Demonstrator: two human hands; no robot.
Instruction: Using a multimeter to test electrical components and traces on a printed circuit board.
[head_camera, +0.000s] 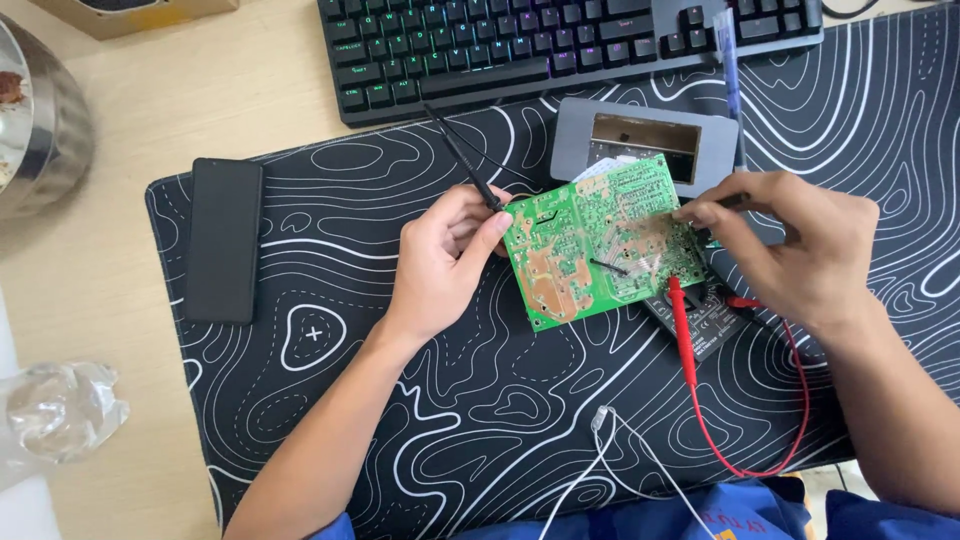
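Gripping a black probe (468, 165) and the green circuit board (600, 240), the left hand (445, 255) steadies it mid-counter while the right hand (800, 245) pinches its far edge.

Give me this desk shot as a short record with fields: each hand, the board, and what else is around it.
Left hand: grips the green circuit board's left edge and a black probe
Right hand: fingers pinched at the board's right edge
Board: solder side up, tilted
Red probe: lying below the board
Surface: black patterned desk mat
Nearby: keyboard, black phone, grey case
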